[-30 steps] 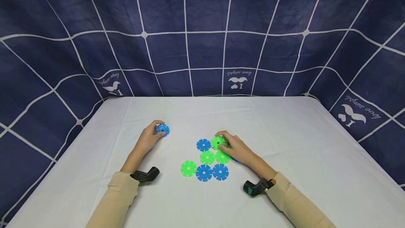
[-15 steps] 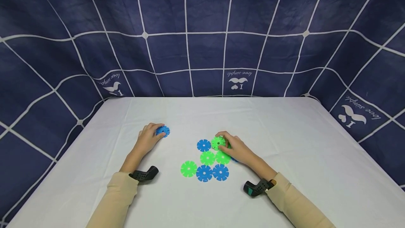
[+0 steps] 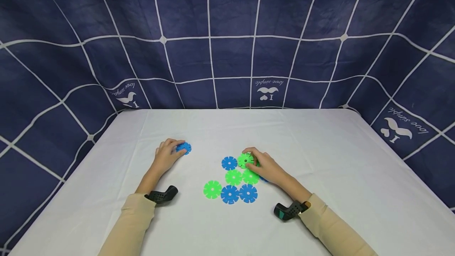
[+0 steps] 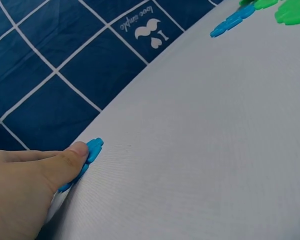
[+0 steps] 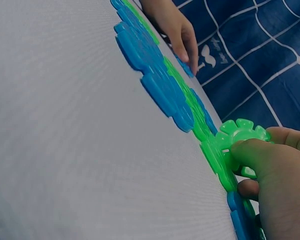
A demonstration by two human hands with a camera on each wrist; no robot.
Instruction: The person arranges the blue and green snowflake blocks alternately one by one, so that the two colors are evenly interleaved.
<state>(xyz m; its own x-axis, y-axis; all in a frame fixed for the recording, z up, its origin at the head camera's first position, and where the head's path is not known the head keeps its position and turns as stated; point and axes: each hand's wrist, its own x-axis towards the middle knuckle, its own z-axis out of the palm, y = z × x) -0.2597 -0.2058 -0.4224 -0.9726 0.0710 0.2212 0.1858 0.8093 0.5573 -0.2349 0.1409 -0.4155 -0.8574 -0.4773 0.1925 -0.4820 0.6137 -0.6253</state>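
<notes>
On the left of the table, my left hand (image 3: 165, 155) pinches a blue notched flower disc (image 3: 185, 148) between thumb and fingers. In the left wrist view the thumb lies over that disc (image 4: 94, 148), which is low at the white cloth. My right hand (image 3: 267, 166) holds a green notched disc (image 3: 244, 160), thumb on its near face and fingers behind. Seen from the right wrist, this green disc (image 5: 242, 132) stands tilted up over the flat discs. Just left of it lies a blue disc (image 3: 229, 163). Another blue disc (image 3: 263, 179) is mostly hidden under my right hand.
Below the right hand lie green discs (image 3: 233, 177) in a row, with two blue discs (image 3: 230, 194) and one more green disc (image 3: 212, 189) nearer me. A white cloth (image 3: 199, 224) covers the table. A dark blue checked curtain (image 3: 231, 58) surrounds its back and sides.
My left hand has come down slightly towards me, and its blue disc now looks flatter, with the fingers lying closer over it. The right hand and the flat discs stay put.
</notes>
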